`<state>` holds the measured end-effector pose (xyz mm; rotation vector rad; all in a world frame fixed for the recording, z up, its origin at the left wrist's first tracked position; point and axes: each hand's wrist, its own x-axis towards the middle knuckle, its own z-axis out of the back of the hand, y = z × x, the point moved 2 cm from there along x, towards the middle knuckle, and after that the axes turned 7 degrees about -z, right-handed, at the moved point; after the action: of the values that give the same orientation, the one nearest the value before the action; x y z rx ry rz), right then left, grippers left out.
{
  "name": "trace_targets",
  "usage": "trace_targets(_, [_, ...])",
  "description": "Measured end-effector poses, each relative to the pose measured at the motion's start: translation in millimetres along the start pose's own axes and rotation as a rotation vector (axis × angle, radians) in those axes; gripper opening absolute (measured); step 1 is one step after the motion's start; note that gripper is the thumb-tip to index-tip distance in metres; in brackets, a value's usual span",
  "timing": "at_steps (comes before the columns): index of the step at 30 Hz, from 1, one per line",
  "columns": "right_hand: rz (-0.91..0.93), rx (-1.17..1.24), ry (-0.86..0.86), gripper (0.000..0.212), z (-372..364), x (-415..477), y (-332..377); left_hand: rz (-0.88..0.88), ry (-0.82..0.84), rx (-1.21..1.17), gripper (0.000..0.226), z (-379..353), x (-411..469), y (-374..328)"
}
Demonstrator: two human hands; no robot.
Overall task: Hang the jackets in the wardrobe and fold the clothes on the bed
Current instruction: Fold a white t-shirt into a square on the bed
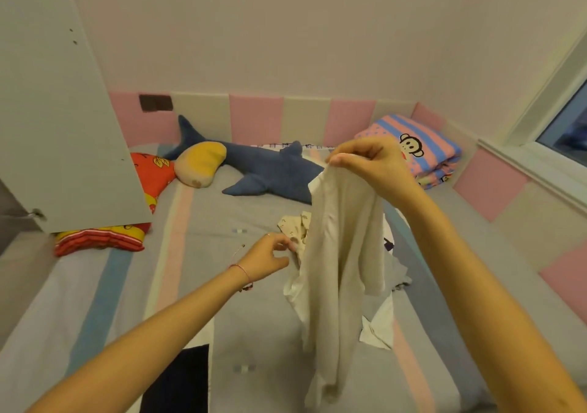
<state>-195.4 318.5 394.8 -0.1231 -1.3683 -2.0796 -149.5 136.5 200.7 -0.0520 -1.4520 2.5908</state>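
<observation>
Dark cloth [178,377] lies at the near edge of the bed [222,222]. Right hand [365,161] pinches a cream shirt [336,253] by its top, so it hangs above the bed. Left hand [270,257] pinches its side edge. Crumpled clothes [295,225] lie just behind, with a shark [270,171] beyond.

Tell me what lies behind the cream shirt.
A patterned cream garment, a grey garment and a white cloth peek out on the bed; the pile's middle is covered by the shirt.

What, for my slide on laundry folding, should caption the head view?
Right hand holds up a cream garment over the striped bed, left hand at its edge, plush shark behind.
</observation>
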Motion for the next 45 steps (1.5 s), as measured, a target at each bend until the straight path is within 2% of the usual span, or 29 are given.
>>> trace_targets(3, [0.067, -0.054, -0.155, 0.012, 6.0, 0.0, 6.9, 0.050, 0.069, -0.158, 0.009, -16.4, -15.4, -4.9])
trace_targets(6, [0.104, -0.140, -0.240, 0.009, 2.9, 2.0, 10.4, 0.113, 0.111, -0.411, 0.019, -23.5, -37.9, -22.1])
trace_targets(8, [0.091, -0.157, -0.293, 0.005, -3.1, 2.6, 8.1, 0.054, 0.173, -0.540, 0.028, -21.8, -50.0, -26.4])
trace_targets(9, [0.085, -0.163, -0.323, 0.003, -7.3, 0.6, 5.4, 0.029, 0.200, -0.553, 0.035, -20.8, -55.7, -24.9])
trace_targets(11, [0.084, -0.157, -0.379, 0.007, -14.1, -4.4, 1.1, -0.002, 0.176, -0.409, 0.045, -17.3, -62.3, -14.4])
trace_targets(14, [0.104, -0.135, -0.416, 0.003, -21.2, -15.0, 0.3, 0.003, 0.028, -0.101, 0.027, -12.2, -63.8, 14.5])
trace_targets(18, [0.087, -0.095, -0.421, 0.002, -22.1, -23.9, 0.6, 0.063, -0.343, 0.069, 0.024, 10.7, -65.8, 34.0])
trace_targets(21, [0.069, -0.025, -0.458, 0.002, -16.1, -27.2, 3.9, 0.138, -0.618, 0.108, 0.009, 30.1, -66.8, 49.3])
trace_targets(23, [0.077, -0.002, -0.446, 0.004, -16.5, -28.8, 10.4, 0.173, -0.664, 0.066, 0.007, 36.6, -65.2, 52.3])
trace_targets(26, [0.108, -0.004, -0.411, 0.003, -25.0, -32.1, 22.5, 0.235, -0.647, 0.116, 0.013, 44.1, -58.7, 53.0])
trace_targets(31, [0.097, -0.001, -0.408, 0.002, -33.5, -32.7, 24.6, 0.303, -0.582, 0.177, 0.011, 48.7, -49.5, 61.6])
trace_targets(35, [0.037, 0.013, -0.435, 0.002, -32.8, -36.3, 15.5, 0.239, -0.571, 0.188, 0.012, 51.9, -48.0, 61.9])
trace_targets(43, [-0.025, 0.017, -0.520, 0.008, -25.1, -48.9, 4.3, 0.110, -0.413, 0.121, 0.011, 39.2, -69.8, 65.6])
trace_targets(45, [-0.045, 0.025, -0.573, 0.009, -22.2, -51.5, -2.4, 0.132, -0.388, 0.067, 0.023, 36.2, -77.4, 63.0])
